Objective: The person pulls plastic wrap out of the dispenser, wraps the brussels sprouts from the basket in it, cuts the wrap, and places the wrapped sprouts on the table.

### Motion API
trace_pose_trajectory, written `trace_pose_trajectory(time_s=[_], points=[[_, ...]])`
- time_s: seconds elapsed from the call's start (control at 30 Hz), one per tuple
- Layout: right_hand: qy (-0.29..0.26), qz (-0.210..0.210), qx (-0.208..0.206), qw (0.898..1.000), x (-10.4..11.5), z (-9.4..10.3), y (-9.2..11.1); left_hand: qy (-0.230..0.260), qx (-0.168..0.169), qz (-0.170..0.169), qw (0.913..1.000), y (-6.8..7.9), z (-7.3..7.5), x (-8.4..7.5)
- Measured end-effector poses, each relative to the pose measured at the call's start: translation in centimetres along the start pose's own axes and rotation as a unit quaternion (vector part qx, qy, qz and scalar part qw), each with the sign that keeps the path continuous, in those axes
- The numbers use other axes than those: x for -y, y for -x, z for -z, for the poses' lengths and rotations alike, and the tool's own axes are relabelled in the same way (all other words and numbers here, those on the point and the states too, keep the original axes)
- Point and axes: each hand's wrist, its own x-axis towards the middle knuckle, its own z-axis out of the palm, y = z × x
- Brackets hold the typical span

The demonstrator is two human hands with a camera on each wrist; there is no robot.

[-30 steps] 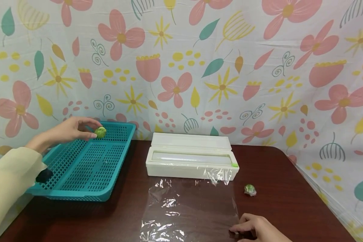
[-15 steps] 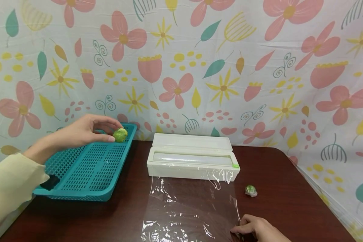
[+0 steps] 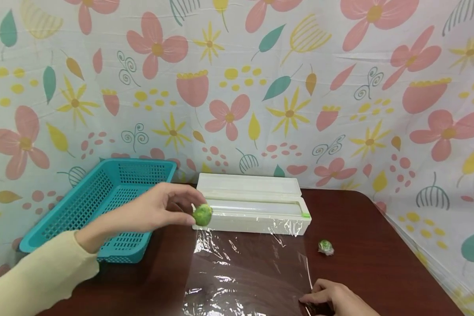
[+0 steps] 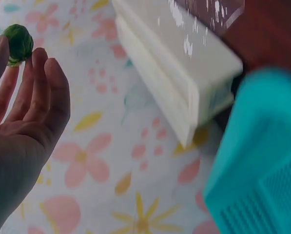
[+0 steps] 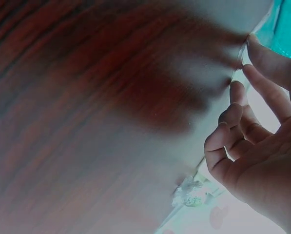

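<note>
A green Brussels sprout (image 3: 202, 215) is pinched between the thumb and fingertips of my left hand (image 3: 154, 210), in front of the left end of the white box. The sprout (image 4: 19, 44) shows leafy at the upper left of the left wrist view. A sheet of clear plastic wrap (image 3: 245, 272) runs from the white wrap dispenser box (image 3: 253, 223), lid raised, toward the front of the table. My right hand (image 3: 335, 298) pinches the sheet's near right edge. In the right wrist view, the thumb and forefinger of this hand (image 5: 262, 126) meet that edge.
A teal perforated basket (image 3: 142, 239) stands at the left, partly behind my left arm. One wrapped sprout (image 3: 325, 247) lies on the dark red table (image 3: 363, 237), right of the sheet. A flower-patterned curtain (image 3: 237, 87) hangs behind.
My left hand has carried the Brussels sprout rightward, from over the basket to the front of the dispenser box. My right hand has stayed at the sheet's edge.
</note>
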Motion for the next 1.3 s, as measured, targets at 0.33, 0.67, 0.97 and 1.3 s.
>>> trace_pose_trajectory(time_s=[0.33,0.67,0.97,1.3], points=[[0.026,-0.002,-0.003,1.000,0.1,-0.2,0.2,0.039,0.018,-0.008,0.9990,-0.2,-4.5,0.4],[0.010,-0.026,0.006,1.000,0.1,-0.2,0.2,0.079,0.041,-0.017,0.9958,-0.6,-7.3,1.9],[0.025,-0.024,0.005,0.999,0.2,-0.1,0.1,0.074,0.053,0.001,0.9958,-1.1,-10.1,3.5],[0.003,-0.025,0.003,1.000,0.5,-0.2,-0.1,0.072,0.066,0.029,0.9948,-1.6,-13.6,5.5]])
